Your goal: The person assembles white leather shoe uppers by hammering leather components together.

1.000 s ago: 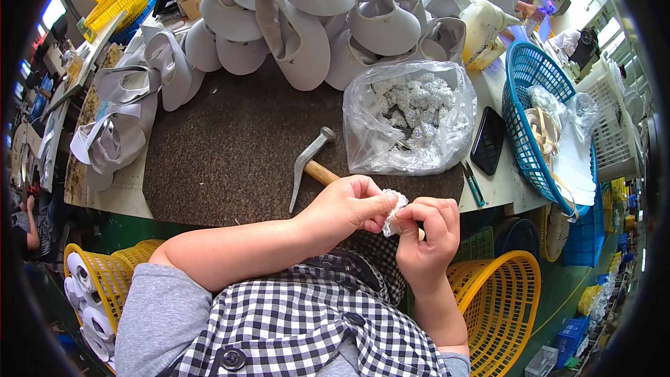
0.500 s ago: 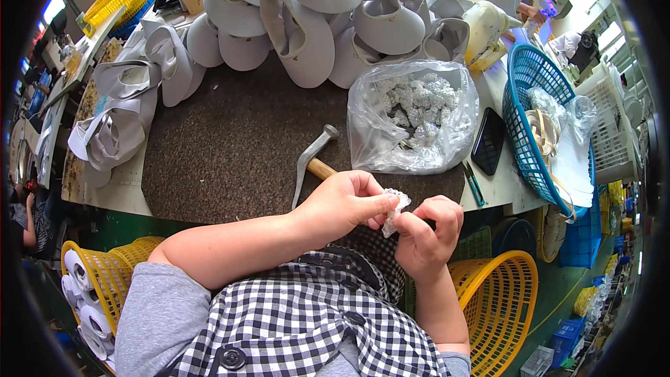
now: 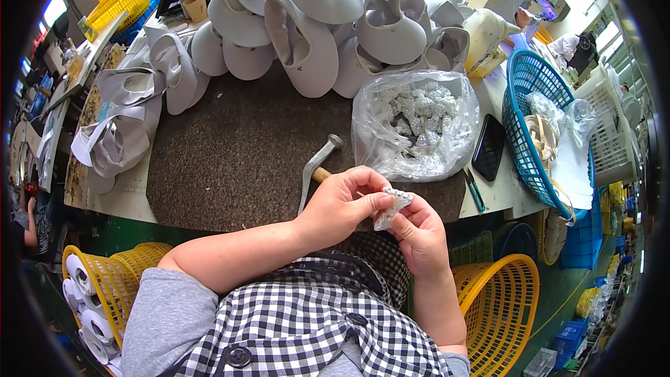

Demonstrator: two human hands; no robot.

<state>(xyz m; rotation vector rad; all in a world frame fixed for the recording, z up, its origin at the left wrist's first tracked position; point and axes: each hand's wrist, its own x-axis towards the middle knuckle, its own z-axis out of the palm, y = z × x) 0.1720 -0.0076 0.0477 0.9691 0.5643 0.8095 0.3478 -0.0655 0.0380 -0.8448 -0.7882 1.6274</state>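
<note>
From where I stand, I see a small, crinkly, silvery-white lump [image 3: 393, 211] up between two hands, near the front edge of the dark brown speckled mat [image 3: 223, 146]. The step now looks like working this lump with the fingers. The left hand [image 3: 345, 201] pinches one side with its thumb and fingers, and the right hand [image 3: 421, 236] pinches the other side — both have hold of it. The next move seems to call for small, soft finger work, with neither hand letting it slip.

The left arm lies across the tummy, elbow out, hand pointing right. The right arm comes up from below, its fingertips bent in to meet the left ones. Just past the hands sits a clear, crumply plastic bag [image 3: 427, 172] — more silvery lumps [image 3: 427, 115] are inside.
</note>
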